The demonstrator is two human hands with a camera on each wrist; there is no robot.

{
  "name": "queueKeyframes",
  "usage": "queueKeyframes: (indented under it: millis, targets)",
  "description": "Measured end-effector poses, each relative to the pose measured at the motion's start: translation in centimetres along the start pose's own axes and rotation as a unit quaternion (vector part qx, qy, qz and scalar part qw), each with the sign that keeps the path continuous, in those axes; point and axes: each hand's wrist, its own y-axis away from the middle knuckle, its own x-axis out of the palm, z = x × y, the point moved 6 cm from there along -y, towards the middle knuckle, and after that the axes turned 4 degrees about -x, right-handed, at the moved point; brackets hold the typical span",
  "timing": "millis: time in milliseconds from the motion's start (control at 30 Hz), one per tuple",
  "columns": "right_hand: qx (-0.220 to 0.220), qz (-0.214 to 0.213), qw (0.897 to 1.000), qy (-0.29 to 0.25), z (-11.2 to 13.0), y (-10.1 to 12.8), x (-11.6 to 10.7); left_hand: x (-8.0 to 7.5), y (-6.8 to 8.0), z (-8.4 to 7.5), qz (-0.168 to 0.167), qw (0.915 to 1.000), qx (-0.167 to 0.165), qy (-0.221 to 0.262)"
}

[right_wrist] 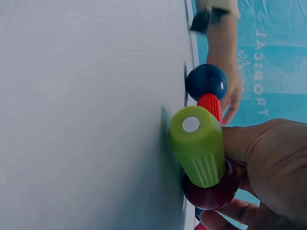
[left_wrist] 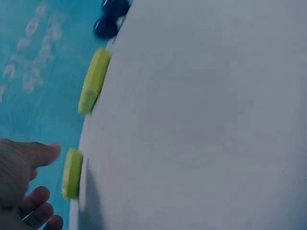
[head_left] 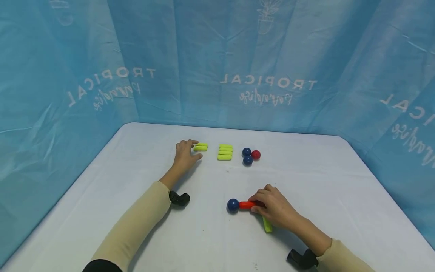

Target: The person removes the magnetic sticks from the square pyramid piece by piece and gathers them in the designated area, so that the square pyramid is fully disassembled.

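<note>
My left hand [head_left: 185, 154], its thumb and fingers spread apart, is at the left end of two short lime-green rods [head_left: 201, 149] near the table's far side; in the left wrist view nothing is in its grasp. The right hand [head_left: 276, 207] grips a joined piece of toy rods and balls, low over the table. That piece has a blue ball [head_left: 233, 204], a red rod [head_left: 246, 205], a lime-green rod [right_wrist: 197, 143] with a white round end, and a dark red ball [right_wrist: 211, 194] at the fingers. The hand hides part of the joint in the head view.
Several lime-green rods [head_left: 225, 152] lie side by side in a stack-like row. To their right, two blue balls [head_left: 247, 160] and a red ball [head_left: 256, 155] cluster together. A blue printed curtain [head_left: 217, 102] surrounds the white table [head_left: 190, 241].
</note>
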Motion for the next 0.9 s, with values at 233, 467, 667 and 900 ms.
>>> queueKeyframes:
  millis: [233, 467, 667, 900]
  targets:
    - [-0.002, 0.005, 1.0, -0.002, 0.0, 0.0, 0.1, 1.5, 9.1, -4.9, 0.111, 0.9865, 0.081, 0.089]
    - [0.003, 0.005, 1.0, -0.003, 0.0, -0.1, -0.1, 4.2, 15.0, -7.4, 0.206, 0.9673, 0.131, 0.071]
    - [-0.004, 0.004, 1.0, -0.006, 0.0, 0.0, 0.0, 5.5, 15.8, -8.0, 0.167, 0.9735, 0.153, 0.031]
    - [-0.005, 0.003, 1.0, -0.007, 0.0, 0.1, 0.0, 5.5, 15.9, -8.3, 0.142, 0.9788, 0.147, 0.015]
